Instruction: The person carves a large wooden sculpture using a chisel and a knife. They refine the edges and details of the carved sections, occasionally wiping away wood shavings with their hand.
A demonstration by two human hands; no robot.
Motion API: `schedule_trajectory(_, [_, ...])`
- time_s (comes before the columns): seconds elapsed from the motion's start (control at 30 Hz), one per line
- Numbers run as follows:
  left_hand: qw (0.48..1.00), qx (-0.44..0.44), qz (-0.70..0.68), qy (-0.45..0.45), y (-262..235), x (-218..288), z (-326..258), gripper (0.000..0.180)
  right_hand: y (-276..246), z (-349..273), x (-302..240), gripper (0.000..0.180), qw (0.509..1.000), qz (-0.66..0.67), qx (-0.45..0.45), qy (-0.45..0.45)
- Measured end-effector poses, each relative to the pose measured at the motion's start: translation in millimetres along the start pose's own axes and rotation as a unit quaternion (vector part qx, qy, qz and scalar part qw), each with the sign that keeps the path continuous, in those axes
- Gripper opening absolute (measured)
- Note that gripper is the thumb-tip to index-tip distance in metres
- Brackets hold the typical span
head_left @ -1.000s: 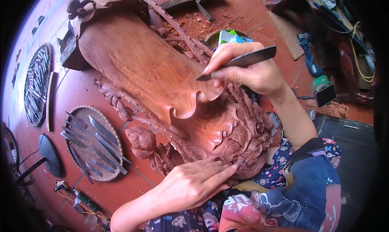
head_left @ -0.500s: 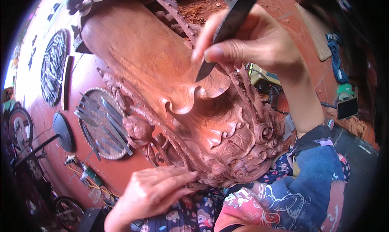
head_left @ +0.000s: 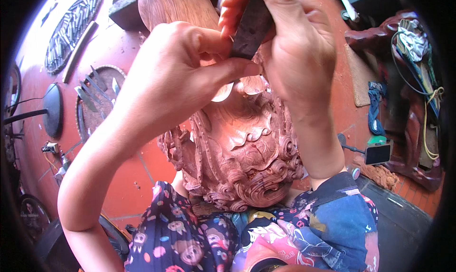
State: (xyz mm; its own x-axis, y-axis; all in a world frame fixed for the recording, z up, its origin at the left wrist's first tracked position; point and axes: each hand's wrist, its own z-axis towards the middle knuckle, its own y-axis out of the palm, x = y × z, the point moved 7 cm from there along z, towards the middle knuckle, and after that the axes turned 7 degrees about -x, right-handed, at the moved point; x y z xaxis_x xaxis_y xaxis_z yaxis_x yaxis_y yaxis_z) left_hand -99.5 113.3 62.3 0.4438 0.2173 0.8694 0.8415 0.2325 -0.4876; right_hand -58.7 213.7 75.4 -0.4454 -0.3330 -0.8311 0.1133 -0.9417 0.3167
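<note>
Red floor [head_left: 130, 189] flanks the carving [head_left: 251, 151], which lies beneath the left grip [head_left: 185, 65], pinching the blade [head_left: 250, 30] low, and the right grip [head_left: 298, 44], closed around it higher up.

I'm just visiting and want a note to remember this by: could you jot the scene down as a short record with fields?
Right hand: raised, gripping a dark flat tool
Left hand: raised, thumb and fingers at the tool's lower part
Below the hands: reddish-brown wood carving with scrolls and rippled edges
Carving's place: against the person's patterned clothing
To the left: round tray bearing flat metal tools
To the right: blue cloth; dark-screened device
Floor: red tiles
</note>
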Motion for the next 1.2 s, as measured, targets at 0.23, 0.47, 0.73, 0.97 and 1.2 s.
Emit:
schedule_trajectory(0.23, [0.995, 0.059, 0.038, 0.065, -6.2, -28.9, 16.4, 0.026, -7.9, -9.0, 29.8, 0.038, 0.985, -0.051, 0.123, 0.107])
schedule_trajectory(0.47, [0.984, 0.113, 0.112, 0.074, 1.6, -37.5, 7.2, 0.03, -10.6, -23.5, 59.3, 0.034, 0.981, -0.086, 0.122, 0.123])
schedule_trajectory(0.73, [0.979, 0.107, 0.137, 0.106, 1.9, -44.4, 7.5, 0.028, -10.0, -27.7, 63.3, 0.039, 0.976, -0.122, 0.163, 0.082])
schedule_trajectory(0.97, [0.983, 0.05, 0.128, 0.124, 0.9, -34.7, 27.3, 0.019, -28.4, -20.7, 61.9, 0.04, 0.968, -0.149, 0.2, -0.022])
schedule_trajectory(1.2, [0.986, 0.063, 0.154, 0.03, -5.5, -33.9, 35.4, 0.031, -39.9, -13.2, 66.8, 0.039, 0.968, -0.101, 0.227, 0.004])
